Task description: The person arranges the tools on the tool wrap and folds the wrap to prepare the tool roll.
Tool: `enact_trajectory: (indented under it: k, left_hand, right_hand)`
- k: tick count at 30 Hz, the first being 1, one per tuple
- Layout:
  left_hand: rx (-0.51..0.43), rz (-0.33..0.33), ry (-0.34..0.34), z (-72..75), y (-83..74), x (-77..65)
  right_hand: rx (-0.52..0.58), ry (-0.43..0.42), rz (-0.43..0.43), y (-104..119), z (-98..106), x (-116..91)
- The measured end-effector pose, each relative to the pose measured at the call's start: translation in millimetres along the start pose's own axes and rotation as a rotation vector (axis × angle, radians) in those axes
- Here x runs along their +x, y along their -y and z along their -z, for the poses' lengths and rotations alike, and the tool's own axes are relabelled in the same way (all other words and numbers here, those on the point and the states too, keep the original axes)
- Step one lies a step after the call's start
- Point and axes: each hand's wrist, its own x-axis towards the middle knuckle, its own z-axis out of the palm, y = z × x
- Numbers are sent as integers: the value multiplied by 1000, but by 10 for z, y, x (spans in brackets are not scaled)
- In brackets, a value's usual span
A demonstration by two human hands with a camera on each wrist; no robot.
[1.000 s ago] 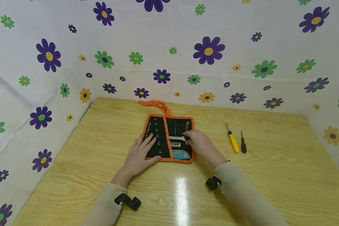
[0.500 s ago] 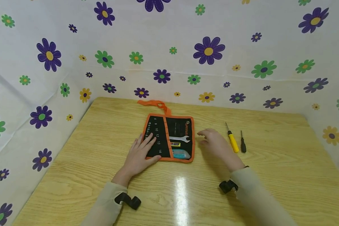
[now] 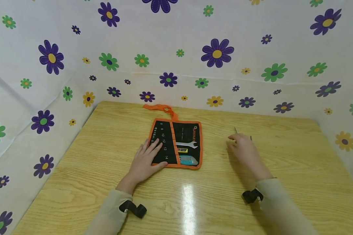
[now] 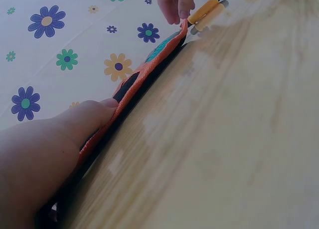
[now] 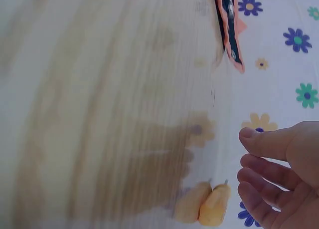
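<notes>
My left hand (image 3: 144,163) lies with spread fingers on the left part of a black tool pouch (image 3: 164,153) with orange edging, holding it against the table. In the pouch's right half lie an open-end wrench (image 3: 188,144), a small yellow-labelled pack (image 3: 182,150) and a teal utility knife (image 3: 188,160). My right hand (image 3: 244,150) hovers above two screwdrivers, fingers loosely bent and nothing between them. In the head view it covers their handles, leaving the shaft of one screwdriver (image 3: 235,130) in sight. The right wrist view shows a yellow screwdriver handle (image 5: 215,206) below the fingers.
An orange tie strap (image 3: 161,107) trails from the pouch's back edge on the wooden table (image 3: 106,137). White cloth with printed flowers (image 3: 182,39) stands behind and beside the table. Black cameras (image 3: 133,209) are strapped to both wrists.
My right hand has left the wrench in the pouch and moved right, over the screwdrivers, hiding their handles in the head view. My left hand has stayed on the pouch.
</notes>
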Motion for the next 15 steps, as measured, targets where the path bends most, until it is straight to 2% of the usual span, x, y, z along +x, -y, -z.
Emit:
enact_trajectory:
  k: [4,11,15]
  left_hand:
    - [1,0,0,-5,4,0]
    - [-12,1,-1,8,-4,-6]
    - [-16,3,1,20,-14,-9]
  right_hand:
    - [27,-49,-41,-135,29,37]
    - [94,1,-169,-238,90,137]
    - [114,-1,-205,-263,91,208]
